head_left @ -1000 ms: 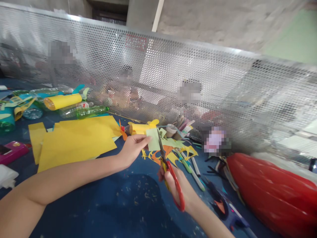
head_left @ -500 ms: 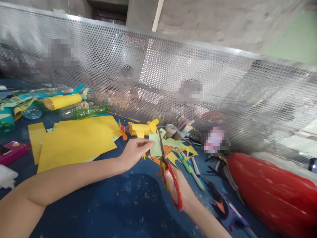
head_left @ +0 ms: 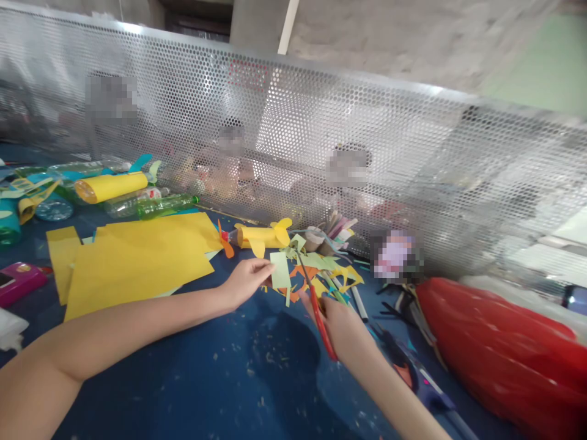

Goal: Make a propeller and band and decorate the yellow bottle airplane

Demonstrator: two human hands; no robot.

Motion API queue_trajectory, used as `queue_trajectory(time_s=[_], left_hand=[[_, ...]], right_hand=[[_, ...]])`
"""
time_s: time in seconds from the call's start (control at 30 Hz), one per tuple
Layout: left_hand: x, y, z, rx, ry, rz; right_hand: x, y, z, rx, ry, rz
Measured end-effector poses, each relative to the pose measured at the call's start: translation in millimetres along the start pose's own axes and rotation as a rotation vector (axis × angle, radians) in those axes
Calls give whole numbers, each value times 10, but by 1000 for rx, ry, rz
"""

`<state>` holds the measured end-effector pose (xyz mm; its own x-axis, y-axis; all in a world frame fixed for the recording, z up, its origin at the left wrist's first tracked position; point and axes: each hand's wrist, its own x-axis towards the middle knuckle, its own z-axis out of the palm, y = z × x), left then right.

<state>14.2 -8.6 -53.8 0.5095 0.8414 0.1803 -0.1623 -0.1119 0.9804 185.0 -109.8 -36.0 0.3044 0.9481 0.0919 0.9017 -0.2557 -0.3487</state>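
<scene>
My left hand [head_left: 250, 280] pinches a pale green piece of paper [head_left: 280, 271] by its left edge. A thin strip hangs down from the paper's right side. In my right hand [head_left: 337, 321] is a pair of red-handled scissors [head_left: 318, 299], their blades pointing up and away, just right of the paper and apart from it. Below and behind the scissors lie yellow, orange and green paper scraps [head_left: 329, 263]. Just beyond my left hand lies a small bottle model wrapped in yellow paper [head_left: 259, 237], with an orange propeller [head_left: 225, 239] at its left end.
Yellow sheets [head_left: 142, 260] lie left on the blue table [head_left: 206, 385]. Plastic bottles [head_left: 167, 206] lie behind them. A glue gun [head_left: 428, 388] and a red plastic bag [head_left: 499, 342] are at right. A perforated metal screen [head_left: 293, 134] borders the back, with people beyond it.
The scissors have come away from the paper to the right and turned. A narrow strip now dangles from the paper's right side. My left hand still pinches the paper.
</scene>
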Motion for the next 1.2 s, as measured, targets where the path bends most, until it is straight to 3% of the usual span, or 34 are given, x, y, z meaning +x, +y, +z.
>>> queue_trajectory(time_s=[0.1, 0.17, 0.23, 0.3, 0.37, 0.43, 0.53, 0.6, 0.8, 0.93, 1.2], left_hand=[[-24, -20, 14, 72, -44, -37], [-41, -42, 22, 132, -53, -54], [-49, -86, 23, 155, -81, -51], [-51, -143, 15, 175, -105, -29], [-56, -190, 1, 252, -122, 18], [-70, -209, -15, 373, -150, 87], [-102, -194, -32, 515, -241, 183], [-117, -188, -35, 552, -262, 219], [-87, -261, -38, 443, -133, 199], [-57, -295, -54, 361, -52, 148], [-65, -280, -73, 326, -37, 139]], right_hand=[[50, 106, -57, -407, -176, 85], [56, 150, -58, -491, -244, 98], [46, 165, -61, -508, -247, 90], [32, 150, -73, -487, -149, 28], [29, 118, -72, -345, 16, -117], [47, 89, -25, -16, 108, -273], [105, 88, 126, 578, -28, -308], [149, 115, 229, 758, -97, -257], [213, 191, 314, 908, -33, -154], [202, 187, 331, 855, 34, -144], [184, 195, 422, 804, 31, -173]])
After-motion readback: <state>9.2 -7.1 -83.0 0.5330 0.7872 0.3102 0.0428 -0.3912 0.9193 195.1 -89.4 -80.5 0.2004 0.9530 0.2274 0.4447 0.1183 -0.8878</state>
